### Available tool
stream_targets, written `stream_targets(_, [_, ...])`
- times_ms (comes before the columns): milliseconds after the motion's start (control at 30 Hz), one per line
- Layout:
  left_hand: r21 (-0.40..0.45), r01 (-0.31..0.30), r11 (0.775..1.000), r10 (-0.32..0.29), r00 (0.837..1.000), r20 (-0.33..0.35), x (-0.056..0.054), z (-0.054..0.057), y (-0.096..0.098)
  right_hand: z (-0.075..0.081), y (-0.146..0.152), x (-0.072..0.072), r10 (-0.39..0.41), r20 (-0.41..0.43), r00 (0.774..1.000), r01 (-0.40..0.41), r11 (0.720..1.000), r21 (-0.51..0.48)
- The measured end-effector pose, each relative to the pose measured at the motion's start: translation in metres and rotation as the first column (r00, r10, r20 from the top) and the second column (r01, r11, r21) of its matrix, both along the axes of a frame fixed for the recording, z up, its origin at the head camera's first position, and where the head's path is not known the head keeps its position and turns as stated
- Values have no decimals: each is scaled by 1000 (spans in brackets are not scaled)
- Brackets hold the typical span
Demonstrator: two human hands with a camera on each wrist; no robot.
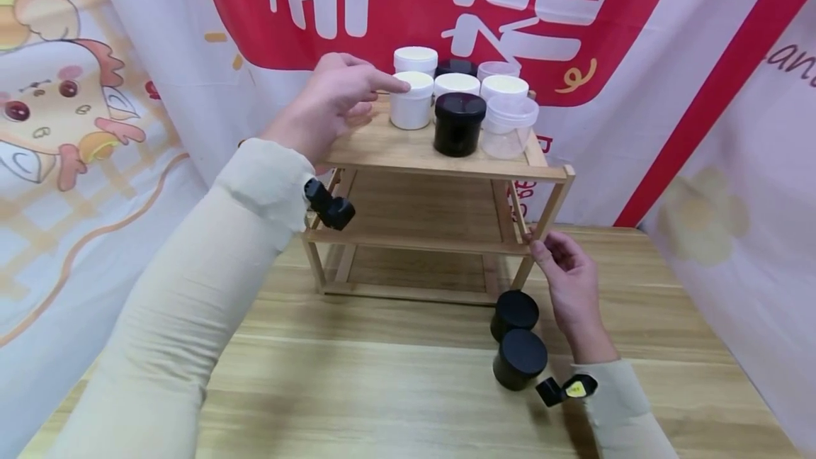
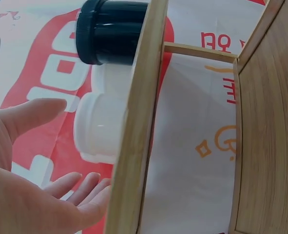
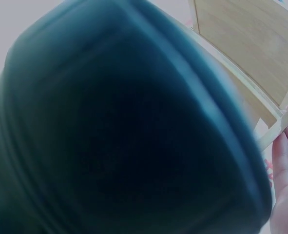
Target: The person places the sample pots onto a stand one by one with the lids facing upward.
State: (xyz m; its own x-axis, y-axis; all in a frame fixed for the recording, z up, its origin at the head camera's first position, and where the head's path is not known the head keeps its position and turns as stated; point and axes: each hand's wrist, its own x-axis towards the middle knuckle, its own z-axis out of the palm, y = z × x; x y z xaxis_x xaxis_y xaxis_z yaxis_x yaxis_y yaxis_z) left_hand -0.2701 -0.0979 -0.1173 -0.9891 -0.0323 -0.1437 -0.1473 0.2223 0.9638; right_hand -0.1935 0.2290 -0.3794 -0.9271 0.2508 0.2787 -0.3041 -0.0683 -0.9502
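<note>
A three-tier wooden rack (image 1: 408, 170) stands on the table, with lidded jars grouped on its top shelf. My left hand (image 1: 338, 94) reaches over the rack's left side, index finger extended at the front-left white jar (image 1: 411, 108). In the left wrist view, the thumb and fingers of this hand (image 2: 41, 195) are spread beside a white jar (image 2: 100, 126), not wrapped around it. My right hand (image 1: 570, 282) holds the rack's front right post (image 1: 550, 211) near the middle shelf. In the right wrist view, its fingers (image 3: 281, 165) show at the wooden frame, partly cut off.
A black jar (image 1: 459, 126) and a clear jar (image 1: 510, 126) stand at the front of the top shelf, other jars behind. Two black jars (image 1: 519, 360) stand on the table by my right wrist; a dark jar (image 3: 134, 126) fills most of the right wrist view.
</note>
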Motion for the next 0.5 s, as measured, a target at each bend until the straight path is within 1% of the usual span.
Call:
stream_targets(167, [1, -3, 1000, 3, 1000, 0, 8, 3, -6, 0, 1, 2, -1, 16, 1000, 1, 1000, 5])
stream_targets(300, [-9, -12, 1000, 12, 1000, -11, 19, 5, -11, 0, 1, 3, 1, 29, 1000, -1, 1000, 15])
stream_targets(367, [-18, -14, 1000, 14, 999, -32, 25, 6, -13, 0, 1, 3, 9, 25, 1000, -9, 1000, 14])
stream_targets(433, [2, -18, 1000, 18, 999, -48, 33, 7, -14, 1, 0, 2, 11, 19, 1000, -12, 1000, 12])
stream_targets(500, [7, 5, 1000, -4, 998, -58, 43, 7, -15, 1, -1, 2, 5, 16, 1000, -5, 1000, 8])
